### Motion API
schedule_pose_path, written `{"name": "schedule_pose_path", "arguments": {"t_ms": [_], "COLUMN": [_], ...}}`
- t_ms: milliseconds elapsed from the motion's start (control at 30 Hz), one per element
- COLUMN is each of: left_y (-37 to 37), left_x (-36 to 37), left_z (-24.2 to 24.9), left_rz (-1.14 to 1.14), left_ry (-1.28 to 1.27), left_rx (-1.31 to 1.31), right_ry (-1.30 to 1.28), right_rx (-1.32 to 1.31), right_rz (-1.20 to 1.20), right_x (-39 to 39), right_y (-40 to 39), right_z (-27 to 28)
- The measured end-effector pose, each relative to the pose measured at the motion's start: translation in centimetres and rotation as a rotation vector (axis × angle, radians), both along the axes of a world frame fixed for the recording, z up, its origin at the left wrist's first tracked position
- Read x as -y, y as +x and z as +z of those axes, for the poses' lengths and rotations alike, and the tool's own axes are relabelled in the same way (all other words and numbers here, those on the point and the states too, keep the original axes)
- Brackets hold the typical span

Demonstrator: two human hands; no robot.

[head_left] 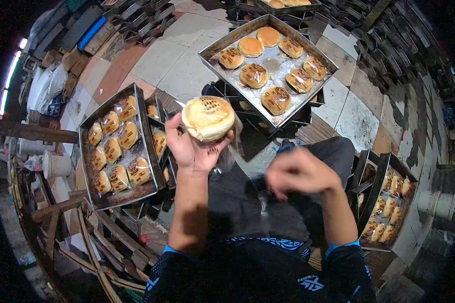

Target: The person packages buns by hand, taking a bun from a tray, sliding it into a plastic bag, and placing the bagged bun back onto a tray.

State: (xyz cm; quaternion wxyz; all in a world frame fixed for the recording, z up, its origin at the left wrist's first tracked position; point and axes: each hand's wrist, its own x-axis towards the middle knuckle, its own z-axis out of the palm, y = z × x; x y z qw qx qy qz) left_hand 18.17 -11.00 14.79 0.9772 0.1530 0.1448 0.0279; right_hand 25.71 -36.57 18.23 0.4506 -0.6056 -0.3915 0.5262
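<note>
A round pale bun (208, 118) with dark marks on top rests in my left hand (201, 151), its fingers and thumb round the sides. Clear plastic hangs just right of the bun. My right hand (302, 172) is held over my lap, blurred by motion, its fingers curled; whether anything is between them cannot be made out. Beyond my hands stands a metal tray (318, 96) with several round buns, some in clear wrappers and some bare on top.
At the left, a tilted metal tray (121, 198) holds wrapped buns. Another tray (379, 246) of wrapped bread stands at the right. White buckets (56, 164) and wooden slats (93, 247) lie at the left; stacked trays line the far side.
</note>
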Motion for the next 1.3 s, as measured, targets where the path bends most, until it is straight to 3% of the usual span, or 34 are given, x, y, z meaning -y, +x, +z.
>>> {"name": "schedule_pose_path", "arguments": {"t_ms": [67, 100, 133, 167, 200, 267, 300, 333, 367, 400, 433, 467, 500, 533, 567, 600, 667, 700, 733, 800, 833, 867, 933, 1000, 1033, 1067, 1133, 1167, 1267, 1300], "left_y": [0.0, -0.7, -1.1, -2.0, -3.0, -4.5, -4.3, -3.6, -4.2, -5.3, -5.4, -5.5, -5.6, -5.8, -6.1, -6.4, -7.0, -7.1, -7.0, -7.5, -7.5, -7.7, -6.8, -5.0, -3.3, -2.4, -1.5, -2.3, -8.0, -9.9], "left_x": [1.3, 1.9, 4.2, 5.2, 5.9, 7.1, 7.7, 8.1, 6.8, 5.2, 4.1, 3.0, 1.8, 0.7, -0.2, -1.2, -2.8, -3.6, -4.1, -4.8, -4.5, -3.8, -3.5, -3.7, -3.4, -3.6, -4.5, -5.2, -4.2, -3.1], "left_z": [-0.1, -0.3, 0.4, 0.2, -0.1, -5.3, -5.0, -3.5, -4.7, -5.8, -4.2, -3.8, -3.7, -3.4, -1.7, -2.0, -4.1, -5.5, -6.3, -8.0, -8.1, -7.8, -7.9, -8.2, -8.7, -8.2, -7.2, -5.6, -7.0, -6.7], "left_rz": [-0.002, -0.104, -0.062, -0.125, -0.190, 0.028, 0.268, 0.511, 0.555, 0.596, 0.627, 0.631, 0.787, 0.946, 0.996, 0.995, 1.076, 0.924, 0.833, 0.815, 0.802, 0.827, 0.873, 0.802, 0.896, 0.869, 0.824, 0.611, 0.483, 0.411], "left_ry": [0.166, 0.285, 0.274, 0.045, -0.181, 0.336, 0.774, 1.072, 1.140, 1.207, 1.507, 1.512, 1.661, 1.808, 1.986, 1.992, 2.073, 2.144, 2.158, 2.078, 2.076, 1.988, 1.894, 1.907, 1.805, 2.098, 1.727, 1.453, 1.272, 1.295], "left_rx": [-0.110, -0.072, -0.112, -0.003, 0.105, -0.078, -0.223, -0.122, -0.006, 0.102, 0.008, -0.010, 0.033, 0.084, 0.140, 0.141, 0.183, 0.038, -0.079, 0.059, 0.044, -0.038, -0.111, 0.121, 0.191, 0.019, -0.531, -0.459, -0.265, -0.453], "right_ry": [0.019, 0.218, 0.422, 0.528, 0.661, 0.699, 0.708, 0.642, 0.571, 0.581, 0.534, 0.482, 0.449, 0.410, 0.501, 0.591, 0.662, 0.430, 0.381, 0.425, 0.563, 0.545, 0.515, 0.515, 0.574, 0.636, 0.449, 0.364, 0.171, 0.091], "right_rx": [1.030, 0.947, 0.863, 1.031, 1.034, 0.902, 0.905, 0.665, 0.420, 0.417, 0.377, 0.332, 0.409, 0.668, 0.862, 1.060, 0.990, 0.771, 0.433, 0.260, 0.501, 0.488, 0.773, 0.814, 0.861, 0.907, 0.598, 0.622, 0.621, 0.504], "right_rz": [-0.751, -0.821, -0.880, -0.834, -0.866, -1.011, -1.020, -1.139, -1.237, -1.234, -1.184, -1.130, -1.040, -0.921, -0.897, -0.873, -0.844, -0.838, -0.881, -0.882, -0.876, -0.872, -0.883, -0.927, -0.861, -0.794, -1.170, -1.190, -1.158, -1.164], "right_x": [-2.2, -3.4, -4.2, -4.3, -5.0, -5.6, -5.9, -6.3, -6.9, -7.3, -7.5, -7.5, -7.4, -7.3, -7.6, -7.9, -9.2, -10.7, -11.2, -11.2, -11.5, -11.6, -12.1, -14.5, -15.9, -17.0, -18.2, -17.7, -14.4, -13.2], "right_y": [-2.4, -3.2, -3.5, -3.7, -3.7, -3.6, -4.1, -4.6, -4.5, -4.2, -4.1, -4.1, -3.6, -2.9, -2.4, -2.1, -1.8, -1.0, -1.1, -1.8, -1.6, -1.8, -1.2, -0.1, 0.9, 1.8, 3.4, 2.7, -2.7, -5.1], "right_z": [-3.4, -2.4, -1.3, -1.1, -1.1, -2.2, -2.8, -3.4, -3.6, -3.4, -2.8, -2.0, -0.6, 1.2, 1.6, 1.7, -4.8, -7.0, -9.5, -10.6, -10.8, -10.8, -10.1, -9.7, -9.7, -9.7, -9.3, -9.1, -10.6, -12.4]}}
